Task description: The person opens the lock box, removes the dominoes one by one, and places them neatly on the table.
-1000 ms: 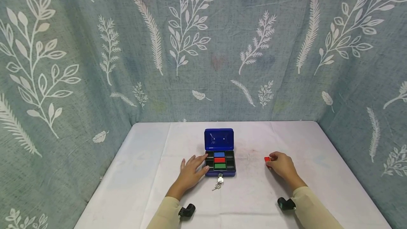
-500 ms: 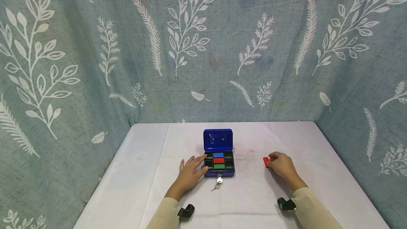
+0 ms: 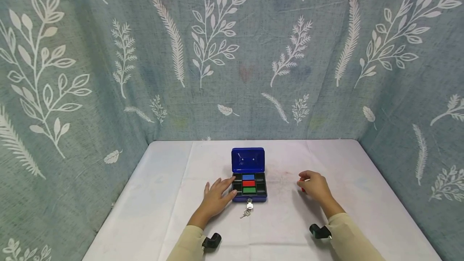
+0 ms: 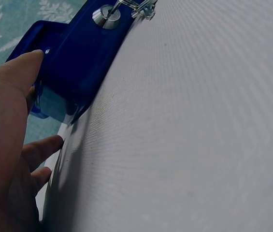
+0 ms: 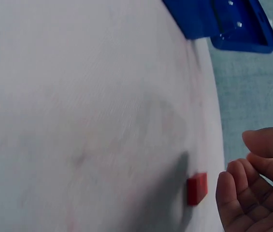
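Note:
A small blue cash box (image 3: 250,199) stands on the table with its lid (image 3: 248,160) raised. In its black tray lie a blue block (image 3: 248,177), a red block (image 3: 248,183) and a green block (image 3: 249,190). My left hand (image 3: 214,201) rests at the box's left side, thumb and index finger touching the rim, the other fingers spread. To the right, another red block (image 5: 197,188) lies on the cloth. My right hand (image 3: 314,186) hovers over it, fingers loosely bent and holding nothing; the right wrist view shows them apart from the block. In the head view the hand mostly hides this block.
Keys (image 3: 248,210) hang from the lock (image 4: 106,17) at the box's front. White cloth (image 3: 275,228) covers the table. A grey-green leaf-patterned curtain (image 3: 250,108) encloses the back and both sides.
My right hand has let go of the loose red block, which tipped flat onto the cloth, and has shifted slightly left above it. The left hand stays at the box.

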`<act>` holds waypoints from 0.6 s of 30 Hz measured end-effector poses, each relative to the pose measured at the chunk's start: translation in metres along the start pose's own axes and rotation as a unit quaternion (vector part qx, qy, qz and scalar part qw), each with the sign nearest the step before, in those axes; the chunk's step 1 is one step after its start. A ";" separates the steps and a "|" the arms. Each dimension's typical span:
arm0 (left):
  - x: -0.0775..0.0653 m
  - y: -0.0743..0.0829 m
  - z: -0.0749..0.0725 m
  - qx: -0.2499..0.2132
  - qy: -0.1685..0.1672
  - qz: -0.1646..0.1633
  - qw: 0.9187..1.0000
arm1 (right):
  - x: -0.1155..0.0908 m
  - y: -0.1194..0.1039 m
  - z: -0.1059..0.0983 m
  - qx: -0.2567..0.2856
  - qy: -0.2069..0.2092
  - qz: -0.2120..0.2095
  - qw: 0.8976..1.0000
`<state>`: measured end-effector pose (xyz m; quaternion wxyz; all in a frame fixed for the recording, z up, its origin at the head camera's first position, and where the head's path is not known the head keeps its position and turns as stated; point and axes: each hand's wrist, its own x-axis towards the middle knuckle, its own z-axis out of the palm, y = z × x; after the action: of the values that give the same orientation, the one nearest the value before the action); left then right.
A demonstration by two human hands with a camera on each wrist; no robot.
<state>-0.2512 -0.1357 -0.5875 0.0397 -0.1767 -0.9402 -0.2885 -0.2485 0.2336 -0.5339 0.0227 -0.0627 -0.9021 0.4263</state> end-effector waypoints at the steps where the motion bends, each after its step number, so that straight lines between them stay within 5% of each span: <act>1: 0.000 0.000 0.000 0.000 -0.001 0.000 1.000 | 0.000 -0.002 0.002 -0.002 0.001 -0.006 1.000; 18: 0.000 0.000 0.000 -0.001 0.001 0.000 1.000 | -0.005 -0.035 0.036 -0.005 -0.018 -0.093 0.996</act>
<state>-0.2515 -0.1356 -0.5880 0.0408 -0.1766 -0.9399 -0.2893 -0.2504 0.1833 -0.5300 0.0456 0.0286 -0.9066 0.4186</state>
